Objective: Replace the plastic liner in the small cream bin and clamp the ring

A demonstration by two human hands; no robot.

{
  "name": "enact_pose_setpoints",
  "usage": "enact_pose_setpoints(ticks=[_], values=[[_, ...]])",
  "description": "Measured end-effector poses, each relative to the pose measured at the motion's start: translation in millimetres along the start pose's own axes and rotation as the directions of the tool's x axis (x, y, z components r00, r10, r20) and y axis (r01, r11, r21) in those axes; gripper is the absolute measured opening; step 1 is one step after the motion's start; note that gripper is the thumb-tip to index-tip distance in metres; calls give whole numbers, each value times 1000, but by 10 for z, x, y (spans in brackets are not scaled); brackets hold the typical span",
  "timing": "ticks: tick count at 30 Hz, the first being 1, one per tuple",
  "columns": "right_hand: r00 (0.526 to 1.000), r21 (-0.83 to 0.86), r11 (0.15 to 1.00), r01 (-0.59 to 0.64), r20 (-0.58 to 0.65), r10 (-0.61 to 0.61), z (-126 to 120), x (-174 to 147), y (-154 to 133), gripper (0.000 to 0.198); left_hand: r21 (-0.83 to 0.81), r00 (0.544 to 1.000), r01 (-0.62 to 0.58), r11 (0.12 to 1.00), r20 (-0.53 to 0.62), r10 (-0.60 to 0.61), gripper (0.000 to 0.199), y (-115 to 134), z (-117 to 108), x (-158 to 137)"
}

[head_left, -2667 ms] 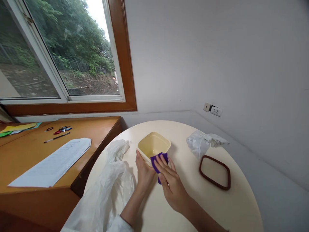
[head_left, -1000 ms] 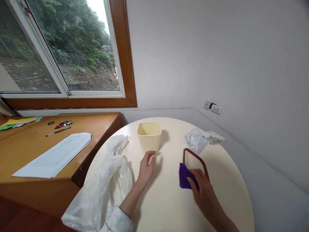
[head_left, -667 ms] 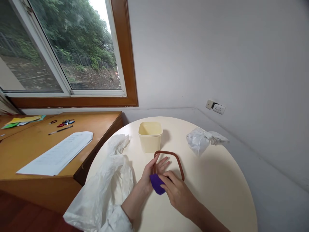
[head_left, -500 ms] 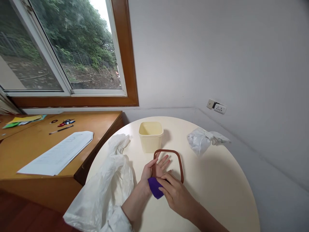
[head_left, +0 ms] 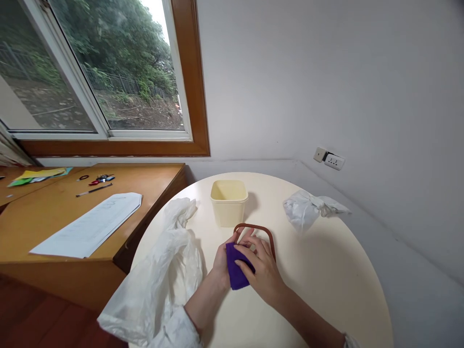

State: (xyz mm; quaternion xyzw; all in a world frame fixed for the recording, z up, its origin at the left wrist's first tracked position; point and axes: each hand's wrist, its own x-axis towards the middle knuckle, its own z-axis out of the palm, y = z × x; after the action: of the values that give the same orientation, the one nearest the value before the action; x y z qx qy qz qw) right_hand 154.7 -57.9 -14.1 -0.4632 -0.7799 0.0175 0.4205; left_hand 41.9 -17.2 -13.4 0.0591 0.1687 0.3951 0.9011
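Over a round cream table (head_left: 337, 285), I work from a distance through 2 bare hands. The left hand (head_left: 221, 263) grasps a brown frame (head_left: 255, 226) along its left side, thumb near the far corner, although a purple cloth (head_left: 236, 278) hides much of that grip. The right hand (head_left: 266, 275) pinches the cloth between thumb and fingers and lays it over the frame's near part; whether those fingers also close on the frame, I cannot tell.

The left palm sits behind the cloth, I judge, to give the right hand something firm to press against. The frame leans away from me, its far edge just short of a pale yellow tub (head_left: 229, 211). The tub stands upright and open, untouched, likely parked beyond the hands to leave them elbow room. A loose white plastic bag (head_left: 159, 280) sprawls at left and a knotted clear bag (head_left: 302, 211) rests at right, both apart from the hands.

Both forearms reach in from the bottom edge and converge at the cloth. The left palm turns upward, some fingers showing past the cloth; the right hand arches over it, palm down, knuckles bent.
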Motion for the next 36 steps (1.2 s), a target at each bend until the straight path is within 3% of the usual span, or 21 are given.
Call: enact_pose_setpoints(ticks=[4, 6, 9, 14, 21, 25, 30, 36], values=[[985, 37, 984, 173, 3, -173, 90, 18, -20, 25, -21, 997, -73, 997, 2, 73, 42, 36, -37, -4], [966, 56, 966, 252, 54, -254, 71, 31, -45, 29, -16, 996, -83, 996, 14, 83, 44, 53, -50, -9], [944, 38, 961, 275, 177, -277, 6, 87, -74, 36, 20, 998, -68, 997, 12, 68, 43, 59, -32, -28], [956, -125, 974, 186, 250, -151, 12, 239, 44, 43, 58, 992, -109, 992, -64, 113, 48, 8, 59, -62], [989, -370, 925, 88, 140, -38, 170, 262, 349, 43, 174, 980, -199, 964, 53, 193, 37, -116, 15, 8], [991, -435, 898, 68, 133, -11, 139, 241, 424, 40, 216, 965, -263, 940, 62, 255, 44, -140, -58, 59], [993, -423, 906, -17, 96, 63, 32, 195, 613, 40, 270, 941, -338, 902, 115, 319, 42, -84, -63, 67], [982, -260, 950, -170, 32, 185, 14, 33, 813, 37, 301, 924, -382, 874, 121, 363, 42, -71, 15, 46]])
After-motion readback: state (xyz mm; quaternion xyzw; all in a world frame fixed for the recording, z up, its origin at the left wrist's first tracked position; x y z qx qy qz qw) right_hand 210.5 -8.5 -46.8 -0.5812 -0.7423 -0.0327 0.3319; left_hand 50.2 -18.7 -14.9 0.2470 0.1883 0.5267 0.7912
